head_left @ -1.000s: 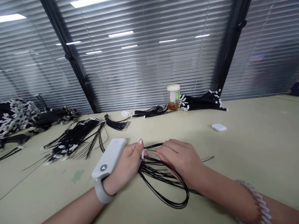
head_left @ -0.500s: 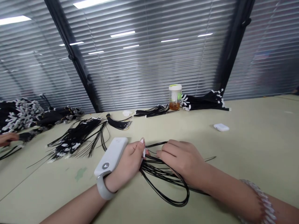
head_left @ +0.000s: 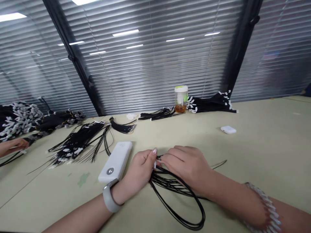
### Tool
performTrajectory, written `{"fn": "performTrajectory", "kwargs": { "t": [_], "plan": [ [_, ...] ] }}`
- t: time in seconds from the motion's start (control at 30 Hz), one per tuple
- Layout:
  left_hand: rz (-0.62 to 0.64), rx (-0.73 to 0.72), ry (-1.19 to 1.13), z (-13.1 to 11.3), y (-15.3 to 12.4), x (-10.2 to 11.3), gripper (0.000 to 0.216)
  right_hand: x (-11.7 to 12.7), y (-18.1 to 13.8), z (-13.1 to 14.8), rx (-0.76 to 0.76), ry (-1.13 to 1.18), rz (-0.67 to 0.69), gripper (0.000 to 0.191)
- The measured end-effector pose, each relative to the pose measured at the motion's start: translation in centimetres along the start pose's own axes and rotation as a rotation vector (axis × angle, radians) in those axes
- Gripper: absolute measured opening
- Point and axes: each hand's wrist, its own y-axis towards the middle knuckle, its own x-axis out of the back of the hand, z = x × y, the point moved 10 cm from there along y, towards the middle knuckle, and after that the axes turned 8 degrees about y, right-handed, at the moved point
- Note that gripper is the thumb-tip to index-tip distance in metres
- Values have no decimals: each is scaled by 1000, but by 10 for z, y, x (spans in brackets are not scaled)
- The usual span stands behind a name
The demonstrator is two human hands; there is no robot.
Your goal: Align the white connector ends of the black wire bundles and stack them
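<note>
My left hand [head_left: 143,166] is closed on a bundle of thin black cables [head_left: 170,186], thumb on top. A small white connector [head_left: 155,164] shows at its fingertips. Close beside it, my right hand [head_left: 186,165] is closed with its fingertips at the same end of the bundle, pinching black wires there; the exact grip is partly hidden. A long cable loop [head_left: 200,215] hangs out toward me below both hands. One loose cable end [head_left: 220,164] sticks out past my right hand. Left of my left wrist lies a white power bank [head_left: 116,161].
Black cable bundles with white connectors [head_left: 77,140] lie on the left of the table [head_left: 262,149], with more [head_left: 209,104] at the back right. A lidded jar [head_left: 181,99] stands by the blinds. A white earbud case [head_left: 228,129] lies right. Another person's hand [head_left: 13,146] is far left.
My hands have come closer together, the left shifting slightly right, with the right fingertips now beside the connector. The cable loop has swung lower and wider. The other person's hand reaches further right.
</note>
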Motion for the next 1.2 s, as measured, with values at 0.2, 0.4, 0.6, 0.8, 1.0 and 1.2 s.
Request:
{"fn": "performTrajectory", "kwargs": {
  "t": [0.2,0.4,0.6,0.8,1.0,1.2],
  "plan": [
    [-35,-27,68,0,-1,9,42,0,0,-18,-93,-51,40,26],
    [-64,67,38,10,0,15,44,2,0,-40,-105,-52,62,25],
    [-152,209,-107,32,4,26,42,32,-1,-74,-302,16,-35,20],
    [-272,221,-208,44,7,37,40,22,-8,-71,-350,76,220,30],
    [-289,222,-149,39,6,38,44,-14,-19,-43,-350,347,514,23],
    [-303,124,-43,22,2,36,40,-18,-7,-23,-311,427,320,19]
  ]
}}
